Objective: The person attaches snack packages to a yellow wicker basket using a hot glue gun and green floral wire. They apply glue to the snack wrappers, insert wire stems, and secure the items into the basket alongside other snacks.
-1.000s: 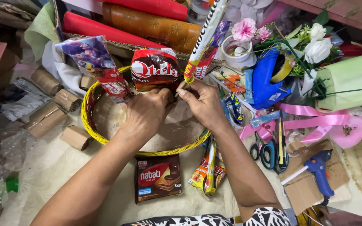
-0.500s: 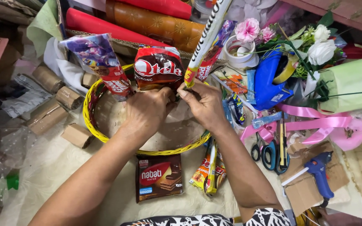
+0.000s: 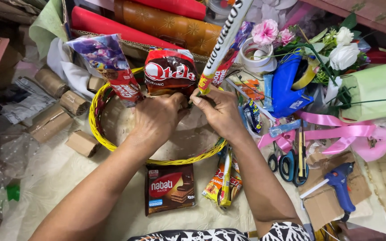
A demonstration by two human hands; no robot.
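A round yellow woven basket [image 3: 95, 130] sits in the middle, with snack packs standing along its far rim. My left hand [image 3: 157, 119] grips the bottom of a red and brown snack bag [image 3: 170, 71]. My right hand [image 3: 220, 111] pinches the lower end of a long white stick-shaped pack [image 3: 226, 33] that stands tilted to the upper right. A purple and red snack pack [image 3: 108, 62] stands at the basket's left rim.
A brown wafer box [image 3: 169, 187] and orange sachets [image 3: 222, 183] lie in front of the basket. Scissors [image 3: 287, 163], a blue glue gun [image 3: 340, 187], pink ribbon [image 3: 331, 131], artificial flowers [image 3: 340, 49] and a tape roll [image 3: 258, 56] crowd the right. Cardboard tubes [image 3: 59, 111] lie left; paper rolls [image 3: 166, 27] behind.
Both hands have shifted slightly toward the basket's far rim with the red and brown bag and the long white pack, which now stand a little more upright.
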